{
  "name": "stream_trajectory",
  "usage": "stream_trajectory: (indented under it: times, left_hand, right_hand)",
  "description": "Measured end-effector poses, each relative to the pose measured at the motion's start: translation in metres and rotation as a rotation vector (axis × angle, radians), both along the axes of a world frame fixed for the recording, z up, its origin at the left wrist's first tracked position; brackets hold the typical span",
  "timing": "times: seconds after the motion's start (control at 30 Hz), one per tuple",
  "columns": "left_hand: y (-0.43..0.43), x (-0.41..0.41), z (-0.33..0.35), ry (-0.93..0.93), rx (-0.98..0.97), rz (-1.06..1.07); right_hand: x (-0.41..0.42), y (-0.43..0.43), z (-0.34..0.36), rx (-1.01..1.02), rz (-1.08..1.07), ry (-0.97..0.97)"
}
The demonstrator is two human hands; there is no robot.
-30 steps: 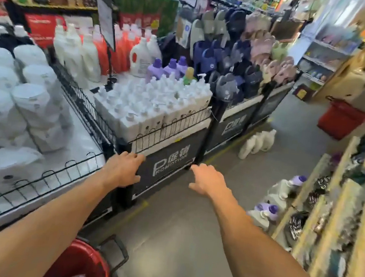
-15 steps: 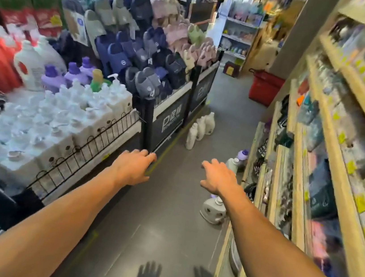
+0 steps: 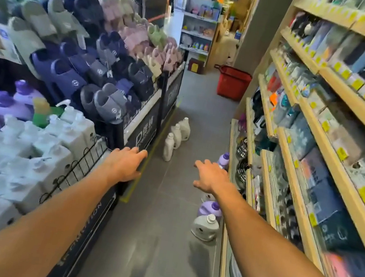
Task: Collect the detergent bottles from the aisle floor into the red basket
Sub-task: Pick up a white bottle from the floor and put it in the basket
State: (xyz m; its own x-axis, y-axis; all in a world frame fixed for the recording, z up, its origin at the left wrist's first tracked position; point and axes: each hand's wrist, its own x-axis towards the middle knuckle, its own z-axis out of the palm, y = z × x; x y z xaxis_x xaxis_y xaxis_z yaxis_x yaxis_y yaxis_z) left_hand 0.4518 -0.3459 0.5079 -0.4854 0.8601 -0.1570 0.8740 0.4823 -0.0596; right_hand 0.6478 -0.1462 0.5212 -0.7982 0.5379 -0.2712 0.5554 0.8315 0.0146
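While the left hand and right hand are stretched forward, empty and relaxed, detergent bottles line the floor at centre and lower right; red basket upper centre, well apart. Person should take nearest white bottle by its neck, upright.

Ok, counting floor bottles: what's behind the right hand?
A purple-capped bottle peeks out past the right hand, its body covered. Nearer, the forearm hides most of a pale bottle.

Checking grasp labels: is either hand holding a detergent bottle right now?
No: the left hand and the right hand both reach forward with fingers extended, holding nothing.
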Motion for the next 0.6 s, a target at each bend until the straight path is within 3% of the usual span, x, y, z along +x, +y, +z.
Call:
stream_trajectory:
  times: [0.6]
  left_hand:
    - [0.255, -0.215, -0.017, -0.016, -0.05, -0.062]
  right_hand:
    - [-0.216, 0.239, -0.024, -0.117, -0.106, 0.025]
